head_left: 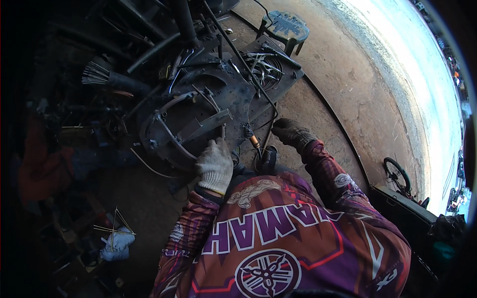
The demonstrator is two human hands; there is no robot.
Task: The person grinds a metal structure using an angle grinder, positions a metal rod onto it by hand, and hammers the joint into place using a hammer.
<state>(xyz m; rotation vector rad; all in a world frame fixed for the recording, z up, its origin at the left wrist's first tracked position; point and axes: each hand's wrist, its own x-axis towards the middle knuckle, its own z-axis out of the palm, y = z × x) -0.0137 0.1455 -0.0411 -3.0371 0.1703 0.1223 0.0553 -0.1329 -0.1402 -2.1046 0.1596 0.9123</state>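
Observation:
My left hand [214, 166], in a pale knit work glove, is closed at the near edge of a curved metal frame [171, 131]. Its fingertips meet the frame's lower right side, and what they grip is hidden. A flat steel bar [206, 124] lies across this frame, just beyond those fingers. My right hand [294, 134], in a darker, dirty glove, is curled closed off the right edge of the dark metal worktable [238, 104]. Beside it are a thin rod [268, 135] and a brass-coloured cylindrical fitting [255, 141]; what its fingers hold cannot be made out.
A wire coil with clamps [266, 69] lies on the table's far right. Beyond stands a plastic stool [285, 29]. A bundle of rods [97, 74] is at the left; thin rods rest over a pale cloth [118, 246] at lower left. A bicycle wheel [396, 175] shows at right.

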